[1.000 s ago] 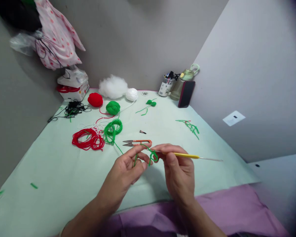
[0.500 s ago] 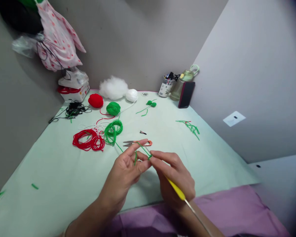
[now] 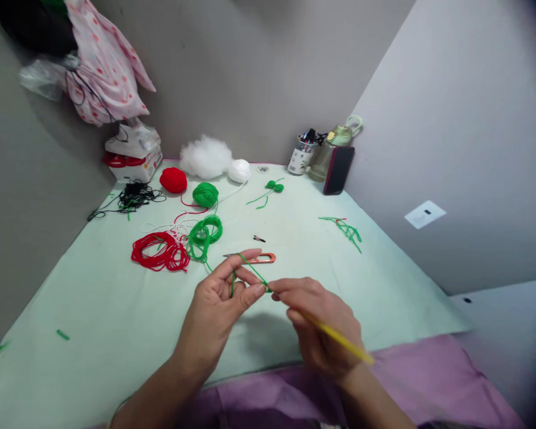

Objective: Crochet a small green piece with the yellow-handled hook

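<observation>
Slim yellow-handled crochet hook (image 3: 339, 341), clamped in right hand's (image 3: 324, 319) fingers, swung from near-level to slanting lower-right; tip hidden, probably at the thin green yarn strand (image 3: 254, 270) mid-frame, pinched by left hand (image 3: 218, 304), index apart.

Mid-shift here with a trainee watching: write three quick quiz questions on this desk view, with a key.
1. Which hand holds the yellow-handled tool?
2. True or false: a green strand passes over the index finger of the left hand.
3. In this view, which thing does the left hand partly hide? A) the phone, B) the orange-handled scissors, C) the white yarn ball.

Key:
1. The right hand.
2. True.
3. B.
</observation>
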The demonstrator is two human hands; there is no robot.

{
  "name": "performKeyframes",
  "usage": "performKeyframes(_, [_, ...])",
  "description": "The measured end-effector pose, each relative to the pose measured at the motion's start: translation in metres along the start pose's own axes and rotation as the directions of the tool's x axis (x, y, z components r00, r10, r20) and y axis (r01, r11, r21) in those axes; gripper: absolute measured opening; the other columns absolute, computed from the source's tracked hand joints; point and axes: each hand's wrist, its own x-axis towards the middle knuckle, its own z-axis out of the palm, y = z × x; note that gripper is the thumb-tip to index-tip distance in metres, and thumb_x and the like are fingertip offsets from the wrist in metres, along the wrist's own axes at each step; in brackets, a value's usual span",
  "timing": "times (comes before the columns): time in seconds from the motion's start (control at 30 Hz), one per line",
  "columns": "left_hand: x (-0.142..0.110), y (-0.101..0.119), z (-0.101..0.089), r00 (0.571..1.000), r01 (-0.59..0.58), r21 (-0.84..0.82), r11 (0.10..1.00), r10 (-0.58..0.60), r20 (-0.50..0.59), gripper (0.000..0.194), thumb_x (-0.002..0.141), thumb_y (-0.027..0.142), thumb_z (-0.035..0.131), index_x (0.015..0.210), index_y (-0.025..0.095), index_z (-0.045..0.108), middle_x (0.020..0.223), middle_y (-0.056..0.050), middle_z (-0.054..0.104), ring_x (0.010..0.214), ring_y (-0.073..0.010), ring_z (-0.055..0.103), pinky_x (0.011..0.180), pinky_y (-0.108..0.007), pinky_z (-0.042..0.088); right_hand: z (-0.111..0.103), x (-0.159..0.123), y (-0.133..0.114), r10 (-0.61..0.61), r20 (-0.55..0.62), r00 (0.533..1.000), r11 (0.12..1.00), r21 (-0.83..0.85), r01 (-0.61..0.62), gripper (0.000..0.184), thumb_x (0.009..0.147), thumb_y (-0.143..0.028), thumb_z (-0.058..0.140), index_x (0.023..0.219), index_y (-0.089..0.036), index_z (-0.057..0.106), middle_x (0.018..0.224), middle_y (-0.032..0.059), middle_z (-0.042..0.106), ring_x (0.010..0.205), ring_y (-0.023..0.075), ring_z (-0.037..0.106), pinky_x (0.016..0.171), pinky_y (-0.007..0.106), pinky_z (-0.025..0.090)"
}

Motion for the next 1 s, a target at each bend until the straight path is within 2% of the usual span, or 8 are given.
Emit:
performKeyframes(0.1, [0.0,0.002,0.001,0.998,0.051,-0.061,0.997,-0.049,0.036,0.045,0.078,0.033,0.098,0.121,0.03,0.084,0.083,0.004,0.064,0.069,-0.0077,0.052,0.067,-0.018,0.042,0.001,0.001,0.0,-0.138,0.075,0.988,0.952,-0.264,0.153,0.027,0.102,-0.01,0.065,0.122,-0.024,0.076,0.11,0.009,0.085,0.092,0.0195,0.082,0.078,0.028,0.068])
performKeyframes(0.27, [-0.002,0.005,0.001,0.964,0.232,-0.138,0.963,-0.208,0.165,0.058,0.08,0.036,0.096,0.134,0.025,0.078,0.081,0.004,0.059,0.054,-0.0036,0.03,0.049,-0.019,0.022,0.009,-0.005,0.002,-0.125,0.02,0.992,0.95,-0.286,0.126,0.039,0.096,-0.003,0.071,0.124,-0.03,0.079,0.112,0.0062,0.081,0.1,0.0203,0.08,0.086,0.03,0.068])
performKeyframes(0.4, [-0.001,0.01,0.001,0.934,0.317,-0.223,0.922,-0.262,0.244,0.056,0.081,0.031,0.094,0.133,0.017,0.077,0.073,0.008,0.05,0.048,0.0001,0.014,0.044,-0.018,0.014,0.007,-0.005,0.005,0.108,-0.094,0.99,0.988,0.124,-0.096,0.026,0.107,-0.017,0.061,0.122,-0.027,0.079,0.107,0.007,0.08,0.094,0.0202,0.077,0.082,0.034,0.066])
performKeyframes(0.5, [0.0,0.011,0.003,0.954,0.268,-0.216,0.939,-0.229,0.192,0.045,0.083,0.027,0.092,0.125,0.017,0.08,0.077,0.007,0.052,0.048,0.001,0.016,0.043,-0.018,0.015,0.006,-0.002,0.01,0.348,-0.125,0.929,0.83,0.503,-0.243,0.023,0.11,-0.023,0.057,0.11,-0.027,0.08,0.092,0.0047,0.078,0.082,0.0193,0.073,0.077,0.035,0.063])
performKeyframes(0.57, [-0.001,0.008,0.005,0.968,0.223,-0.184,0.957,-0.196,0.156,0.043,0.083,0.026,0.093,0.123,0.02,0.082,0.081,0.005,0.055,0.05,0.0002,0.021,0.044,-0.017,0.017,0.008,0.0,0.011,0.426,-0.1,0.899,0.746,0.602,-0.287,0.021,0.109,-0.027,0.061,0.105,-0.028,0.082,0.092,0.0044,0.079,0.081,0.0193,0.072,0.075,0.035,0.062])
performKeyframes(0.8, [-0.003,-0.004,0.005,0.987,0.113,-0.054,0.992,-0.105,0.125,0.038,0.084,0.03,0.093,0.121,0.029,0.084,0.089,0.001,0.065,0.066,-0.0064,0.045,0.062,-0.017,0.039,0.013,0.003,0.006,0.41,-0.072,0.909,0.785,0.536,-0.311,0.019,0.107,-0.028,0.065,0.109,-0.031,0.084,0.097,0.0051,0.085,0.09,0.0218,0.077,0.08,0.038,0.064])
performKeyframes(0.9, [-0.003,-0.005,0.005,0.996,0.058,-0.036,0.998,-0.056,0.063,0.036,0.084,0.032,0.094,0.118,0.029,0.086,0.086,0.003,0.064,0.059,-0.0044,0.035,0.055,-0.017,0.033,0.012,-0.002,0.003,0.349,-0.092,0.933,0.871,0.399,-0.286,0.023,0.107,-0.02,0.063,0.114,-0.03,0.082,0.098,0.0052,0.084,0.09,0.0209,0.077,0.078,0.036,0.064])
performKeyframes(1.0, [-0.003,-0.007,0.009,0.996,0.076,-0.107,0.991,-0.071,0.049,0.041,0.083,0.035,0.095,0.122,0.027,0.084,0.078,0.005,0.059,0.055,-0.0035,0.025,0.048,-0.017,0.023,0.014,-0.01,0.004,0.156,-0.079,0.985,0.986,0.064,-0.151,0.036,0.103,-0.013,0.066,0.13,-0.034,0.079,0.111,0.0071,0.082,0.098,0.0231,0.079,0.082,0.037,0.066])
